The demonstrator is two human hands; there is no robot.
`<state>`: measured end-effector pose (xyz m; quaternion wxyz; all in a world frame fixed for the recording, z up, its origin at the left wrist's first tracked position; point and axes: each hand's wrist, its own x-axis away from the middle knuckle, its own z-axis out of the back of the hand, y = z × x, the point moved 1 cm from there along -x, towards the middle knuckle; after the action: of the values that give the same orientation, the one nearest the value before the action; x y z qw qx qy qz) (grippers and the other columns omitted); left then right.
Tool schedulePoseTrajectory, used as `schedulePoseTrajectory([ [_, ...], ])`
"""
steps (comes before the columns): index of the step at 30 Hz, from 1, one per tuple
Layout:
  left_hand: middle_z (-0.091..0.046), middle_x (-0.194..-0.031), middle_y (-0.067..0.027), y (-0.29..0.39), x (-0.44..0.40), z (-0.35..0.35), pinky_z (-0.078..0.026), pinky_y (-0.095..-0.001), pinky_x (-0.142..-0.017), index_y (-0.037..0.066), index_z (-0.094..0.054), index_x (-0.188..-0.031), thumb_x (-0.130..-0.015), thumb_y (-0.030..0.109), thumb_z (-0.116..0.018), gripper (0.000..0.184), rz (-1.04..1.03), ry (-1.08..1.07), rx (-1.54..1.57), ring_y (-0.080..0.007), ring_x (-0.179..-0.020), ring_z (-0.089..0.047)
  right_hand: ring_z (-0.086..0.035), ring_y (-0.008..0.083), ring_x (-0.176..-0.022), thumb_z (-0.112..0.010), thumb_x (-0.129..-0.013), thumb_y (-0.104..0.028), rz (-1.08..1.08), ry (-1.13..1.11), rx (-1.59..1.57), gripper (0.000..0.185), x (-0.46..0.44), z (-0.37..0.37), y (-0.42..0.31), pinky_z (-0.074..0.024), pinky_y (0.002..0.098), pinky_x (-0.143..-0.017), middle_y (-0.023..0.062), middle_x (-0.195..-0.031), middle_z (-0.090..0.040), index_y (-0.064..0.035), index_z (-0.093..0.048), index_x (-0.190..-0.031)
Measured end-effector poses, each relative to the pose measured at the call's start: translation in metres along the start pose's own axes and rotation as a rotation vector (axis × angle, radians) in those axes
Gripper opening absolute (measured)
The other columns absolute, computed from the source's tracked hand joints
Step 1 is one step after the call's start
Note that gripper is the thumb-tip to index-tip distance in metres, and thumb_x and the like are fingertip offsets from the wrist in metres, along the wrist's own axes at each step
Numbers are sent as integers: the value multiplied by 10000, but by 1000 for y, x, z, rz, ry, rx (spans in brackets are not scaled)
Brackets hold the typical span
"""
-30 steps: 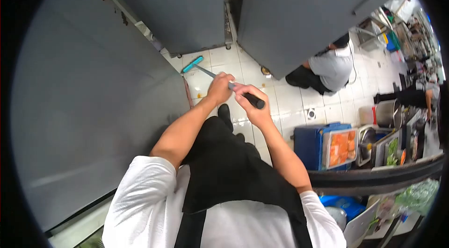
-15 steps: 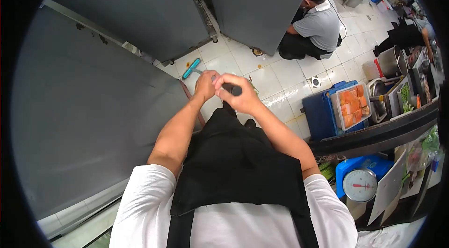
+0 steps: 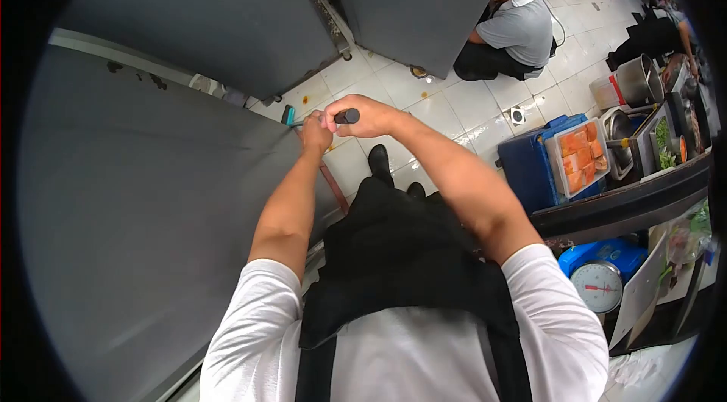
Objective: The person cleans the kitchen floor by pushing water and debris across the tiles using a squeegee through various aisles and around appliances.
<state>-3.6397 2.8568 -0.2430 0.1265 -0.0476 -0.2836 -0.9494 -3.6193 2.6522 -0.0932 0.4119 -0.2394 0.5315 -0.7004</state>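
Observation:
A floor squeegee [image 3: 288, 115] with a teal head reaches down to the white tiled floor, its head partly hidden at the edge of the grey panel on the left. Its dark handle end points up toward me. Around the upper handle, just below that end, my right hand [image 3: 369, 115] is closed. My left hand [image 3: 315, 134] grips the handle lower down, close beside the right one and near the panel's edge. Much of the shaft is covered by my hands.
Large grey panels [image 3: 151, 197] stand left and ahead. A person [image 3: 515, 31] in a grey shirt crouches on the tiles beyond. At right are a blue cooler box [image 3: 522, 171], a tray of orange fish pieces [image 3: 579, 159], a steel pot [image 3: 641, 81] and a dial scale [image 3: 597, 286].
Both hands and the squeegee have shifted left; its teal head has slid toward the grey panel and now shows only in part. My boots have come into fuller view.

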Motion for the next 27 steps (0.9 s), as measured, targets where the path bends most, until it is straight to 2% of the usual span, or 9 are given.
schedulePoseTrajectory([
  [5, -628, -1150, -191, -16, -19, -24, -492, -446, -930, 77, -637, -1076, -829, 205, -714, 289, -143, 49, 41, -385, -1071, -621, -640, 257, -829, -577, -737, 31, 122, -23, 15, 98, 5, 16, -10, -503, 369, -762, 98, -867, -682, -37, -602, -804],
  [7, -616, -1140, -197, 2, -14, -25, -494, -447, -913, 68, -630, -1071, -829, 217, -719, 298, -171, 48, 231, -397, -1058, -618, -636, 253, -822, -579, -727, 34, 134, -52, 52, 93, 9, 25, -14, -497, 368, -748, 96, -851, -676, -36, -589, -787],
  [11, -608, -1095, -205, 56, 5, -13, -499, -452, -901, 50, -623, -1054, -830, 224, -717, 299, -105, 2, 191, -399, -1044, -620, -621, 261, -782, -584, -722, 35, 105, -26, 102, 88, 28, 42, -27, -491, 370, -730, 89, -809, -662, -31, -572, -779],
  [17, -622, -1107, -207, 98, 14, -42, -506, -471, -882, 67, -642, -1002, -838, 225, -697, 235, -254, -19, 195, -409, -1019, -623, -609, 267, -743, -625, -734, -4, 48, 14, 171, 77, 81, 65, -56, -496, 365, -726, 82, -818, -659, -33, -569, -777],
  [19, -636, -1072, -203, 111, 16, -48, -508, -471, -877, 71, -651, -997, -843, 221, -688, 218, -360, -122, 182, -411, -1015, -625, -614, 256, -752, -635, -735, -5, 157, 95, 191, 82, 96, 69, -61, -498, 358, -730, 78, -835, -668, -35, -570, -776],
  [20, -644, -1069, -207, 122, 20, -45, -509, -475, -875, 70, -658, -1002, -837, 220, -692, 225, -448, -107, 101, -414, -1021, -627, -628, 226, -783, -644, -734, 12, 115, 110, 205, 97, 103, 70, -63, -499, 346, -739, 69, -861, -679, -38, -579, -786],
  [23, -643, -1092, -214, 157, 26, -31, -510, -475, -879, 68, -661, -1017, -842, 253, -702, 258, -387, -204, 20, -410, -1034, -628, -642, 206, -845, -653, -734, 26, -12, 180, 127, 111, 119, 71, -71, -499, 340, -762, 67, -903, -689, -45, -594, -794],
  [24, -643, -1092, -214, 166, 27, -28, -510, -475, -879, 68, -661, -1017, -842, 253, -702, 258, -386, -177, 29, -410, -1034, -628, -645, 199, -936, -657, -751, 32, -71, 208, 103, 109, 123, 72, -72, -501, 331, -821, 72, -957, -691, -46, -606, -810],
  [27, -643, -1108, -218, 178, 31, -22, -509, -475, -886, 66, -668, -1019, -850, 300, -710, 292, -265, -197, 86, -406, -1044, -628, -638, 195, -1000, -644, -774, 42, -154, 281, 11, 104, 128, 72, -74, -494, 321, -882, 77, -988, -688, -44, -610, -823],
])
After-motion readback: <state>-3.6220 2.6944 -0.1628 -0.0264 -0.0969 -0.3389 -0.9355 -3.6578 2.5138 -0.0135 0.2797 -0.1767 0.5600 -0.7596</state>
